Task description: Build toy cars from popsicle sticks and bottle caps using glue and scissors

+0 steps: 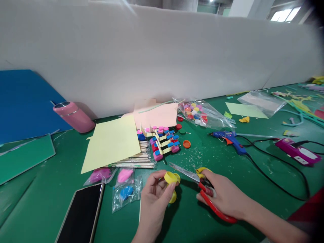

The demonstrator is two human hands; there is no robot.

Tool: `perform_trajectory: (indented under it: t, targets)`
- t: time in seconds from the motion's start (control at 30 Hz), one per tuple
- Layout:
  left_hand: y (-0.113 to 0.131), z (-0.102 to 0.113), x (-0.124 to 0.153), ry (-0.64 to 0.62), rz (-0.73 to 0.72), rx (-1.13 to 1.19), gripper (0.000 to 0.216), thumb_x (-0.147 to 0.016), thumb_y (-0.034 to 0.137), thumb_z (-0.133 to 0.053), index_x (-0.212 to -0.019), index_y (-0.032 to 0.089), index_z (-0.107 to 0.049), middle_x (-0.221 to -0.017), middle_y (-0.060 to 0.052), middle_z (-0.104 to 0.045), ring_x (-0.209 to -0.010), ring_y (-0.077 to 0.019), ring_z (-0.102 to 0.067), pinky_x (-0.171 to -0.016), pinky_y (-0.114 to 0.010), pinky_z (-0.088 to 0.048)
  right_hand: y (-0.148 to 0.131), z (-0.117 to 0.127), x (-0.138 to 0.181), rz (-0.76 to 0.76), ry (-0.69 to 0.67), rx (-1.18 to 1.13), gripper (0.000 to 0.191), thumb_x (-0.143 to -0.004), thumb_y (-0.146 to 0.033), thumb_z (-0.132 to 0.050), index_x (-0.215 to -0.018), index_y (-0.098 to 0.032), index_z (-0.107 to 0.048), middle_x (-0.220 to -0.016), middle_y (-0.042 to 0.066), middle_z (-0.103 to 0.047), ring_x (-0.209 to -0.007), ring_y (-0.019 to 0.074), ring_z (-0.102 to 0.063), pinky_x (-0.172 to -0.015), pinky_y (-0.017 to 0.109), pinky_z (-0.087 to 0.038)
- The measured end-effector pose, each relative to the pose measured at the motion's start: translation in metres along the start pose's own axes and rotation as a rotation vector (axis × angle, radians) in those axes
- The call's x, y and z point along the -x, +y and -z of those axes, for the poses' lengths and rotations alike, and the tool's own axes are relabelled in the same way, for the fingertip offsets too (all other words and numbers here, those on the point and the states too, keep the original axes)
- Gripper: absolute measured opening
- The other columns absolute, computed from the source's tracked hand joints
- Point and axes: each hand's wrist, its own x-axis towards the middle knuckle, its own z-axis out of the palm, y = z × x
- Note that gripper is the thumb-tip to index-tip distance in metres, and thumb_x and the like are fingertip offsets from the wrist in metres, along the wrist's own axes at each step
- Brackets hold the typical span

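Observation:
Between the thumb and fingers of my left hand (155, 199) is a yellow bottle cap (170, 178). More yellow, cap-like pieces (173, 197) show just behind and below it; whether I hold them too is unclear. My right hand (222, 192) grips a pair of scissors (186, 172) with red and yellow handles, its blades pointing left toward the caps without touching them. Beyond my hands stands a small craft model (164, 143) of wooden sticks with pink, blue and purple pieces. An orange cap (186, 144) lies to its right.
At right are a blue glue gun (229, 138) with a black cord and a purple device (297, 152). A bag of coloured caps (194, 113) lies at the back. To the left are yellow paper (113, 141), a phone (81, 214), clay packets (126, 193) and a pink tumbler (74, 116).

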Motion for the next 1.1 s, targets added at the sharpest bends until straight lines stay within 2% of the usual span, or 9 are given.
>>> perform_trajectory:
  t: [0.17,0.33,0.47,0.63,0.9,1.1]
  targets:
    - [0.0,0.004,-0.003,0.017,-0.051,-0.065,0.025,-0.061,0.017,-0.072,-0.081,0.018,-0.059,-0.085,-0.001,-0.061,-0.076,-0.0139,-0.062,-0.071,-0.025,-0.05,-0.003,0.005,0.006,0.052,-0.012,0.022,0.031,-0.069,-0.044,-0.059,-0.084,-0.021,-0.044,-0.078,0.002,-0.056,-0.06,0.0155,-0.047,-0.051,0.024,-0.033]
    - [-0.005,0.009,-0.004,0.001,-0.115,-0.15,0.022,-0.065,0.017,-0.069,-0.085,0.019,-0.058,-0.09,-0.002,-0.058,-0.079,-0.0132,-0.06,-0.073,-0.025,-0.049,-0.003,0.006,0.01,0.034,-0.01,0.045,0.036,-0.068,-0.044,-0.06,-0.09,-0.02,-0.045,-0.083,0.005,-0.055,-0.063,0.0172,-0.048,-0.053,0.025,-0.034]
    - [-0.011,0.012,-0.004,-0.033,-0.196,-0.214,0.022,-0.065,0.015,-0.068,-0.085,0.02,-0.058,-0.095,-0.003,-0.054,-0.085,-0.0138,-0.059,-0.077,-0.025,-0.048,-0.003,0.002,0.009,0.056,0.02,0.061,0.034,-0.067,-0.043,-0.061,-0.086,-0.02,-0.045,-0.082,0.004,-0.055,-0.063,0.0171,-0.048,-0.052,0.025,-0.033]
    - [-0.013,0.013,-0.004,-0.007,-0.307,-0.276,0.021,-0.065,0.013,-0.066,-0.083,0.02,-0.058,-0.097,-0.005,-0.052,-0.094,-0.016,-0.056,-0.08,-0.025,-0.047,-0.005,-0.002,0.005,0.057,0.009,0.117,0.035,-0.07,-0.052,-0.056,-0.077,-0.02,-0.044,-0.072,0.003,-0.057,-0.058,0.0172,-0.048,-0.05,0.025,-0.03]
    - [-0.013,0.007,-0.001,0.047,-0.333,-0.287,0.024,-0.062,0.016,-0.07,-0.083,0.02,-0.058,-0.097,-0.005,-0.052,-0.093,-0.0175,-0.056,-0.077,-0.026,-0.049,0.002,-0.005,0.001,-0.008,0.004,0.069,0.035,-0.077,-0.054,-0.046,-0.079,-0.019,-0.045,-0.069,0.004,-0.059,-0.057,0.0185,-0.051,-0.05,0.026,-0.03]
    - [-0.013,0.008,-0.003,0.061,-0.334,-0.312,0.024,-0.065,0.014,-0.067,-0.086,0.021,-0.058,-0.098,-0.004,-0.05,-0.091,-0.0157,-0.055,-0.076,-0.023,-0.048,0.0,0.002,0.007,0.033,-0.006,-0.017,0.03,-0.072,-0.045,-0.057,-0.086,-0.021,-0.045,-0.075,0.001,-0.057,-0.058,0.0155,-0.049,-0.05,0.024,-0.033]
